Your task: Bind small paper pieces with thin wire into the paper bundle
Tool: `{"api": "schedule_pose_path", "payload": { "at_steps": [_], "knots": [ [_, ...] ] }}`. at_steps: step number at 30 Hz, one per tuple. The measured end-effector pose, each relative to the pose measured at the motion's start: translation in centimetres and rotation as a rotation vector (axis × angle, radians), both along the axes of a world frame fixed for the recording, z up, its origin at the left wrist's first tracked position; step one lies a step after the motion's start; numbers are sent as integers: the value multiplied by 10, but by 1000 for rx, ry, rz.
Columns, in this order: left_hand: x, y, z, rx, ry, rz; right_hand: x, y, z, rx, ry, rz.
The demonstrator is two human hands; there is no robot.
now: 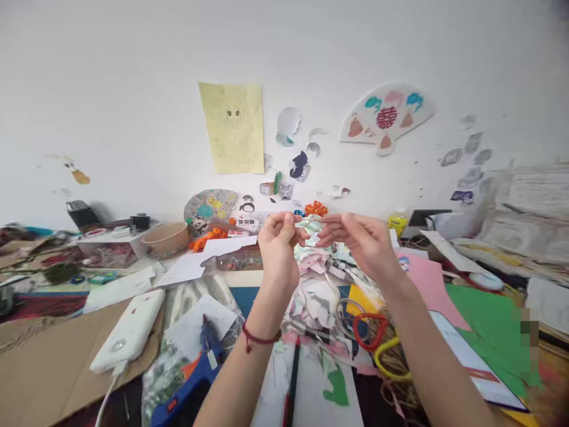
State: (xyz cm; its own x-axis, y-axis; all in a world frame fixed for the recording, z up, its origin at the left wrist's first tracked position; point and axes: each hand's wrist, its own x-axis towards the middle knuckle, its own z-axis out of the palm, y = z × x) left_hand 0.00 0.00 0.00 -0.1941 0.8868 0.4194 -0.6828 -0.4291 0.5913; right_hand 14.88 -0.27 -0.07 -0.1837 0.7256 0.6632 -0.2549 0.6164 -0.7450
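Note:
My left hand (281, 237), with a dark red cord bracelet (262, 339) on its wrist, is raised over the middle of the desk with its thumb and fingers pinched together. Facing it at the same height, my right hand (365, 238) has its thumb closed against its fingers. A faint thin line seems to run between the fingertips, too fine and blurred to name. Behind and below the hands lies a heap of crumpled patterned paper scraps (316, 302). A dark pencil (293, 370) points away from me on white paper under the gap between my forearms.
To the left are a blue glue gun (195, 376), a white power bank (128, 329) with a cable, cardboard (53, 367) and a round bowl (165, 238). On the right lie a phone (478, 362), green paper (484, 311), pink paper (433, 284) and red and yellow loops (372, 333).

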Motion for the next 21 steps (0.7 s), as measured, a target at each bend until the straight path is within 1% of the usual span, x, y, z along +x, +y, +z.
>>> {"api": "schedule_pose_path", "payload": {
  "at_steps": [6, 14, 21],
  "knots": [
    [0, -1, 0, -2, 16, 12, 0, 0, -1, 7, 25, -10],
    [-1, -2, 3, -25, -21, -12, -1, -1, 0, 29, 36, -39],
    [-2, -1, 3, -48, -9, -13, -1, 2, -1, 19, 52, -30]
  ]
}}
